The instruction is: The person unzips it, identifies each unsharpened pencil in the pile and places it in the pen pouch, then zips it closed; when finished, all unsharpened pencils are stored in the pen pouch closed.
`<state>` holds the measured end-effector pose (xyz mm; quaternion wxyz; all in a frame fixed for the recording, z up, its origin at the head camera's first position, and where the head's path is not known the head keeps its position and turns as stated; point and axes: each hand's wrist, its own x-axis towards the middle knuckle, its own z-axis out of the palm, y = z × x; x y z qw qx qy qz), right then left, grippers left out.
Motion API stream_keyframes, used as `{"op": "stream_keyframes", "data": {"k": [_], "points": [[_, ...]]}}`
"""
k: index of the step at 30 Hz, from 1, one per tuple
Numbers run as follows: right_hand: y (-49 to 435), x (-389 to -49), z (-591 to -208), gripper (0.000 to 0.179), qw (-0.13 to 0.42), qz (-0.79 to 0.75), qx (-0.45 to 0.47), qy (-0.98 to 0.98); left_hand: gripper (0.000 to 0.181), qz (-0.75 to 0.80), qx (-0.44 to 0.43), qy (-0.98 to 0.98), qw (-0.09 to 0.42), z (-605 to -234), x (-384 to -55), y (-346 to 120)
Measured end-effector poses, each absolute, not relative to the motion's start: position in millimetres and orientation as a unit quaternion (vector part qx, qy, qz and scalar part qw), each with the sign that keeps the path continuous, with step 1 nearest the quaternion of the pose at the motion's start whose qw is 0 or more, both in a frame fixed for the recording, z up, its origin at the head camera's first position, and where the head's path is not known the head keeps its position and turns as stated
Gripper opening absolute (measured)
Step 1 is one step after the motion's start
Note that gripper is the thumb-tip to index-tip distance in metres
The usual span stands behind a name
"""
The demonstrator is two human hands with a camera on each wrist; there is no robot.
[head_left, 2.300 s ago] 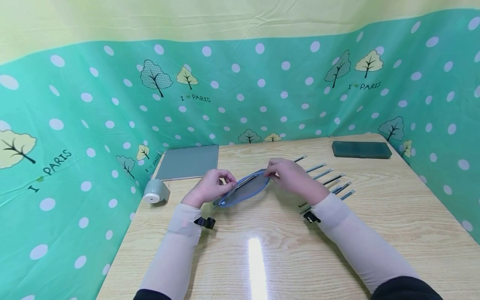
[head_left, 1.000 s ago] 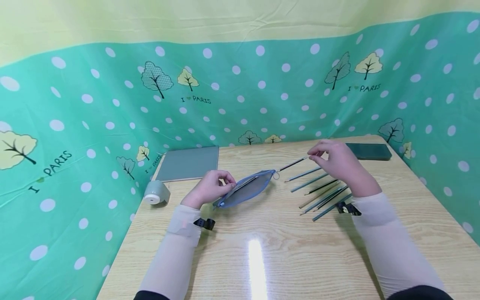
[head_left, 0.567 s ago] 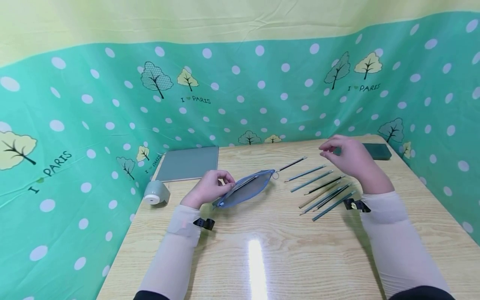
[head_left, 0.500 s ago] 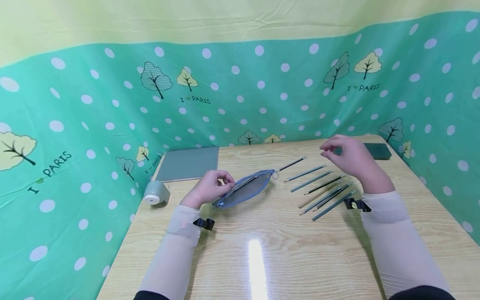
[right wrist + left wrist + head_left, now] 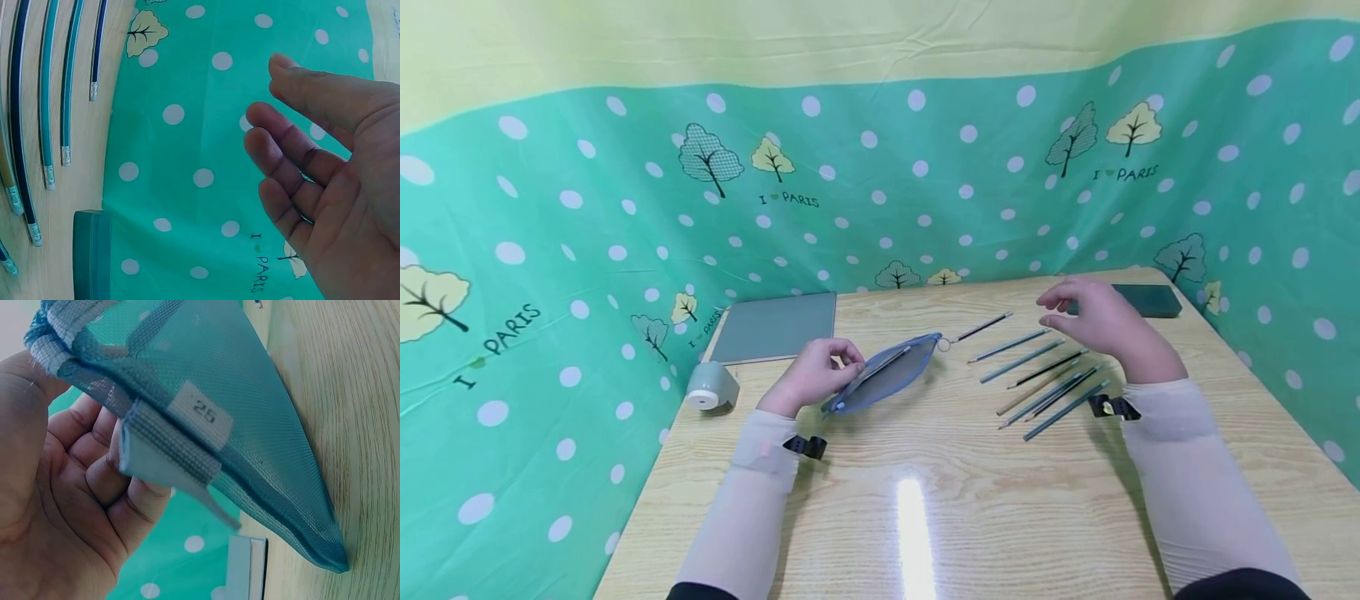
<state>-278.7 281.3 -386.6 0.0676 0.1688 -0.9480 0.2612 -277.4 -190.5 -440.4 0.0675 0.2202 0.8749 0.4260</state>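
My left hand (image 5: 816, 375) pinches the near rim of a blue-edged mesh zip pouch (image 5: 895, 377), which stands tilted on the table with its mouth spread. A thin strip-like thing shows along the mouth; its kind is unclear. Close up in the left wrist view, the mesh bears a white label (image 5: 201, 414) reading 25. My right hand (image 5: 1101, 321) hovers above the table's right side, fingers loosely bent, thumb apart, nothing between them. Below and left of it several pencils (image 5: 1022, 362) lie side by side. One dark pencil (image 5: 983, 327) lies by the pouch's ring.
At the back right, partly behind my right hand, lies a dark green case (image 5: 1146, 301). A flat grey board or folder (image 5: 775, 327) lies back left. A small grey device with a white round front (image 5: 712, 385) stands at the left edge. A patterned curtain (image 5: 880, 150) surrounds the table.
My right hand has let go of the pouch's far end and moved right, past the dark pencil's end. Lately my left hand and the pouch have shifted slightly left.
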Motion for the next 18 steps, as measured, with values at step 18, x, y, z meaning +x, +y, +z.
{"op": "stream_keyframes", "data": {"k": [18], "points": [[285.6, -293.9, -408.9, 0.018, 0.002, 0.257, 0.145, -0.955, 0.005, 0.425, 0.214, 0.877, 0.066, -441.7, -278.7, -189.8]]}}
